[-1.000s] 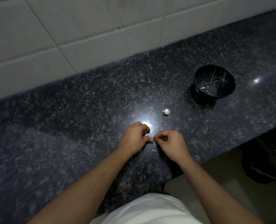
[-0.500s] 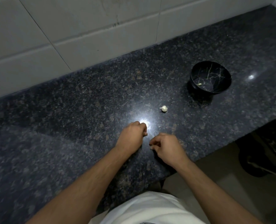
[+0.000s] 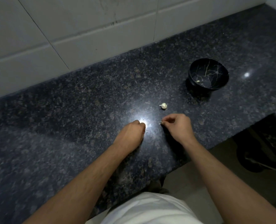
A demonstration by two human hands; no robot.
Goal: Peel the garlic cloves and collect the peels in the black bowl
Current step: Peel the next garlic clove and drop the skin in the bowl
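Note:
My left hand (image 3: 133, 132) rests on the dark granite counter (image 3: 69, 126) beside a bright glare spot. Its fingers are curled tight round a small garlic clove, which they hide almost entirely. A short way to its right, my right hand (image 3: 178, 125) pinches a tiny pale scrap of garlic peel (image 3: 161, 122) between thumb and fingertip, just above the counter. Another garlic clove (image 3: 163, 105) with its skin on lies loose on the counter beyond my right hand. The black bowl (image 3: 221, 78) with gold veining stands farther back right and holds one small peel piece (image 3: 198, 81).
A white tiled wall (image 3: 85, 29) runs along the back of the counter. The counter's front edge (image 3: 198, 157) cuts diagonally under my right forearm, with floor and a dark object (image 3: 263, 159) beyond it at the right.
My hands were together at the clove a second ago. They have come apart, and my right hand has drawn away to the right with a scrap of peel.

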